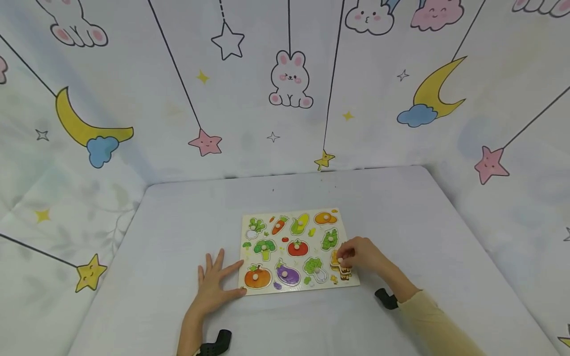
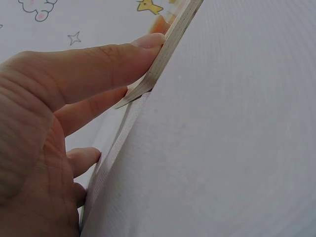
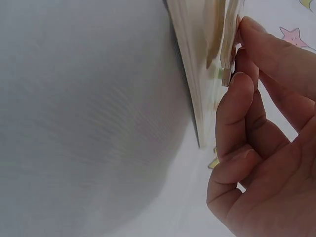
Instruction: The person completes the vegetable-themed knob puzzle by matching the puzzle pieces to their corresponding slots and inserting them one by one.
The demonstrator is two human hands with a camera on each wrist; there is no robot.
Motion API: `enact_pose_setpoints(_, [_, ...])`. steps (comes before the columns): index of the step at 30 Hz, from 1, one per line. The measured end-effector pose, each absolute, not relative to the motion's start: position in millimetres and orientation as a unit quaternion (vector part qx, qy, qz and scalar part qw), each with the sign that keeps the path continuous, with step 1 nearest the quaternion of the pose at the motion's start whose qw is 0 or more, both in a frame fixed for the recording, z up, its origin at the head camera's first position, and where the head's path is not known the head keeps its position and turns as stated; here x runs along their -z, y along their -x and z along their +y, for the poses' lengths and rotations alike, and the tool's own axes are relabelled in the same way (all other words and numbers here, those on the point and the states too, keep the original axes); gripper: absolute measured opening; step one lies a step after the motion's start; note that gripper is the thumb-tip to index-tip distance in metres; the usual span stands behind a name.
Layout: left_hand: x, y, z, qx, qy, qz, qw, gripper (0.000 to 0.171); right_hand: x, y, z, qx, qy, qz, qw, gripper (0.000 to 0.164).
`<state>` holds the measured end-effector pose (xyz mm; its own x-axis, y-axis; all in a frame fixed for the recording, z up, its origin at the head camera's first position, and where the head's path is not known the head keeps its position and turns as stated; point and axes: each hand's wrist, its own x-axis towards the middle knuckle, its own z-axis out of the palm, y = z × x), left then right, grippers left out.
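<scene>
A wooden vegetable knob puzzle board (image 1: 278,253) lies flat on the white table. At its lower right corner, my right hand (image 1: 361,254) pinches a yellow-and-brown puzzle piece (image 1: 335,261) by its knob. The right wrist view shows that puzzle piece (image 3: 228,44) edge-on, a little off the board (image 3: 190,74), with thumb and fingertips at its knob. My left hand (image 1: 213,287) is spread at the board's left side. Its thumb (image 2: 108,69) touches the lower left corner and its index finger reaches the left edge.
Several other knobbed pieces sit in the board, among them a pumpkin (image 1: 257,278), an eggplant (image 1: 289,275), a tomato (image 1: 297,248) and a bok choy (image 1: 315,269). Dark wrist straps (image 1: 386,299) show by both wrists. A patterned cloth wall (image 1: 249,109) rises behind the table.
</scene>
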<state>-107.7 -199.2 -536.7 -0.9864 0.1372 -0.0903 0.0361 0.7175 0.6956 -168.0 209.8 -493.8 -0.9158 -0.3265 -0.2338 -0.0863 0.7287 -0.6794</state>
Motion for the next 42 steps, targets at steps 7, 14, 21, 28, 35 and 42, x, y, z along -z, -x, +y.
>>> enact_pose_setpoints(7, [536.7,107.1,-199.5,-0.373,-0.045,0.924,0.068,0.076,497.8,161.2,206.8,0.351,0.120,0.911,0.181,0.010])
enact_pose_setpoints(14, [537.0,106.5,-199.6,-0.376,-0.046,0.924,0.054,0.076,500.6,159.1,207.0,0.352,0.111,0.912,0.178,0.010])
enact_pose_setpoints(21, [537.8,105.1,-199.4,-0.376,-0.046,0.924,0.046,0.076,502.1,155.3,204.3,0.340,0.094,0.919,0.175,0.011])
enact_pose_setpoints(28, [536.9,107.4,-199.7,-0.370,-0.044,0.925,0.071,0.077,499.4,151.4,202.8,0.323,0.081,0.929,0.162,0.012])
enact_pose_setpoints(35, [537.8,110.3,-200.8,-0.369,-0.047,0.925,0.078,0.077,498.3,148.9,202.4,0.327,0.073,0.929,0.159,0.012])
enact_pose_setpoints(42, [541.8,107.8,-201.5,-0.384,-0.057,0.920,0.050,0.076,496.6,143.9,205.0,0.345,0.073,0.924,0.147,0.017])
